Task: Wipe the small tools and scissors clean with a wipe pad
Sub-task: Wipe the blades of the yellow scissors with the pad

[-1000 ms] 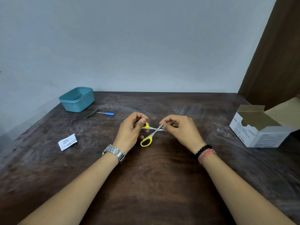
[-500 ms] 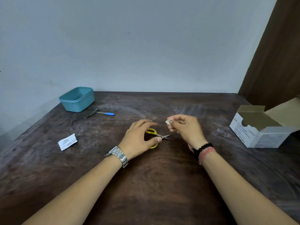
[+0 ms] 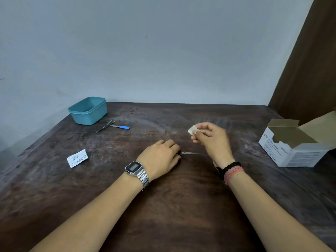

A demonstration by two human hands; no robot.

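My left hand (image 3: 160,159) lies palm down on the dark wooden table (image 3: 172,206), covering the yellow handles of the small scissors (image 3: 190,153). Only the closed metal blades stick out to the right, flat on the wood. My right hand (image 3: 211,140) hovers just above and right of the blades, pinching a small white wipe pad (image 3: 193,130) between thumb and fingers. Far left, metal tweezers (image 3: 105,126) and a blue-handled small tool (image 3: 121,126) lie side by side on the table.
A teal plastic tub (image 3: 88,110) stands at the back left corner, near the wall. A torn white wipe wrapper (image 3: 77,158) lies left of my hands. An open white box of swabs (image 3: 294,142) sits at the right edge.
The scissors went from held open between both hands down onto the table, blades shut, under my left hand. My right hand lifted away to the right with the wipe pad.
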